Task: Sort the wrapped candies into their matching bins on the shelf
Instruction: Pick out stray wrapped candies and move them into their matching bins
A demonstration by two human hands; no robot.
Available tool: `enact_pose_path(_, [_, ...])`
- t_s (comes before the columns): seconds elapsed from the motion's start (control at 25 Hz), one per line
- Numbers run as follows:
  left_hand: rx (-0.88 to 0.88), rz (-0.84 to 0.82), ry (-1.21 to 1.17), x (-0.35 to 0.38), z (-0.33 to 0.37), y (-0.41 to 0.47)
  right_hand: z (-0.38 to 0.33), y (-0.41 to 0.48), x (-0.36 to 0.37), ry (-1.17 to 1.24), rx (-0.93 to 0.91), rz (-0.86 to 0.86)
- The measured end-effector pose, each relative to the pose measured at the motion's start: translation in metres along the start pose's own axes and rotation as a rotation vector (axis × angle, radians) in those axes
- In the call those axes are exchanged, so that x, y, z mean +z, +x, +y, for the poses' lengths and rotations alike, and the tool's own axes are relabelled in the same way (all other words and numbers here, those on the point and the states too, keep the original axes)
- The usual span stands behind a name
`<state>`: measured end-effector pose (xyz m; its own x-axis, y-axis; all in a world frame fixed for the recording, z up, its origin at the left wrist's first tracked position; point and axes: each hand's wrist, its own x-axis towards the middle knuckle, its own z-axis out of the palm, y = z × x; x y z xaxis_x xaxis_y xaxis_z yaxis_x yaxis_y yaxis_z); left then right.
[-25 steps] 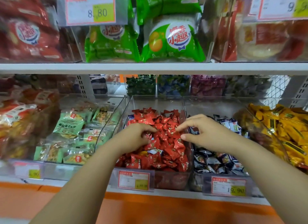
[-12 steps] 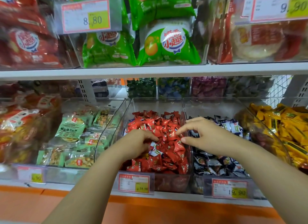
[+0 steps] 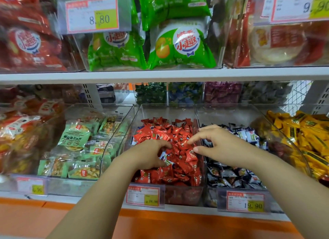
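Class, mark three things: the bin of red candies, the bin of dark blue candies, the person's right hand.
bin of red candies (image 3: 169, 111), head view, clear back wall.
bin of dark blue candies (image 3: 226, 114), head view, clear back wall.
right hand (image 3: 222, 146), head view, back of the hand.

**Upper shelf**
- The price tag (image 3: 92, 14) on a clear bin front read "8.80" on a yellow patch. Its small print was illegible.
- The second price tag (image 3: 299, 5), at upper right, read "9.90".
- The green snack bag (image 3: 183, 46) bore a round logo reading "小趣". The characters above it were blurred.
- The neighbouring green bag (image 3: 115, 50) carried the same logo, partly covered by the tag.
- The red bag (image 3: 30, 44), at upper left, carried the same logo, blurred.

**Lower shelf**
- The third tag (image 3: 245, 201), on the bin of dark blue candies (image 3: 227, 114), read "19.90".
- The fourth tag (image 3: 143, 196), on the bin of red candies (image 3: 185, 194), appeared to read "34.90", blurred.
- On the far-left tag (image 3: 31, 186) only ".90" was legible.
- The pale green packets (image 3: 76, 137) showed Chinese print too blurred to read.
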<state>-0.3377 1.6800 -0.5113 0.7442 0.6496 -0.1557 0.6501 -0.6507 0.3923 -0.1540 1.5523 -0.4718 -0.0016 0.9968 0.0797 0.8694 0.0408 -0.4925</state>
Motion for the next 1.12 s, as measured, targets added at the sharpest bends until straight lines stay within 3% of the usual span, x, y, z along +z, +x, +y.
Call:
enact_pose_path(0.44, [-0.022,-0.065,-0.099,-0.0001,-0.0028,0.0068,0.0031,0.0011,0.0016,0.002,-0.021,-0.009])
enact_pose_path(0.6, [-0.026,-0.106,-0.025,0.0006,-0.0035,0.0084,0.0042,0.0017,0.0018,-0.001,-0.021,-0.008])
enact_pose_path(0.72, [-0.010,-0.129,-0.127,-0.0009,-0.0042,0.0090,0.0055,0.0013,0.0027,0.007,-0.013,-0.003])
enact_pose_path(1.0, [0.034,-0.074,-0.252,0.0006,-0.0080,0.0044,0.0076,0.0028,0.0032,0.007,-0.019,-0.003])
enact_pose_path(1.12, [0.056,-0.069,-0.148,0.0025,-0.0044,0.0035,0.0075,0.0027,0.0031,0.010,-0.018,-0.005])
